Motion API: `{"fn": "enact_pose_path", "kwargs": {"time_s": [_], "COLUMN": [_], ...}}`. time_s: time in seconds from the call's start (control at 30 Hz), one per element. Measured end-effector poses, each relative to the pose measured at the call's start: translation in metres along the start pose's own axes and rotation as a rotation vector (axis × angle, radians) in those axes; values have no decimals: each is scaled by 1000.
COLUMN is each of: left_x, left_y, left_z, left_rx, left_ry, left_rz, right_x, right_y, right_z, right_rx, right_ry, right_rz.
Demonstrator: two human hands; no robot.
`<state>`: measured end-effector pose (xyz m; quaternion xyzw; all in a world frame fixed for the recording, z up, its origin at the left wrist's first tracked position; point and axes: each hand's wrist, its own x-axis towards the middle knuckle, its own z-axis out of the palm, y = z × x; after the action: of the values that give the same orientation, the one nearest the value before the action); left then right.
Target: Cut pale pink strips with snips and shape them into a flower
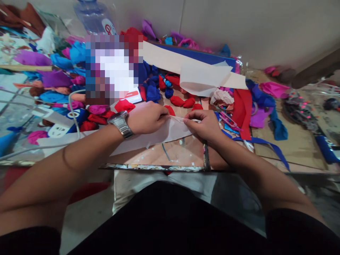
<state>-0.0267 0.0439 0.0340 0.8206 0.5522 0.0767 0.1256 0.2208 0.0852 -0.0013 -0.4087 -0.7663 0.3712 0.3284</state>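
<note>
Two bare hands meet over a worktable (186, 156), pinching a thin, pale strip (175, 118) stretched between their fingertips. The left hand (148, 117), below a silver watch (122, 124), presses thumb and fingers together at one end; the right hand (205, 124) grips the other between thumb and forefinger. Nearer the body than both hands, bare tabletop shows between a white sheet (148, 138) and the table's worn, speckled front edge. Just beyond the fingers, red bundles (183, 102) crowd in; a red band (241, 113) lies right of the right hand. The strip looks narrow and slightly twisted, its finer detail too small to tell.
</note>
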Motion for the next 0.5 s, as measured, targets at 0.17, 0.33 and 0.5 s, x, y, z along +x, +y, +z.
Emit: {"fn": "enact_pose_path", "kwargs": {"time_s": [0.17, 0.33, 0.5], "left_x": [-2, 1, 3], "left_y": [6, 9, 8], "left_z": [0, 9, 12], "left_rx": [-139, -198, -248], "left_ry": [9, 5, -1], "left_rz": [72, 135, 138], "right_x": [-4, -9, -10], "right_y": [2, 2, 1], "right_z": [4, 8, 9], "right_rx": [-28, -70, -49], "right_ry": [-31, -46, -54], "right_rz": [-74, -165, -210]}}
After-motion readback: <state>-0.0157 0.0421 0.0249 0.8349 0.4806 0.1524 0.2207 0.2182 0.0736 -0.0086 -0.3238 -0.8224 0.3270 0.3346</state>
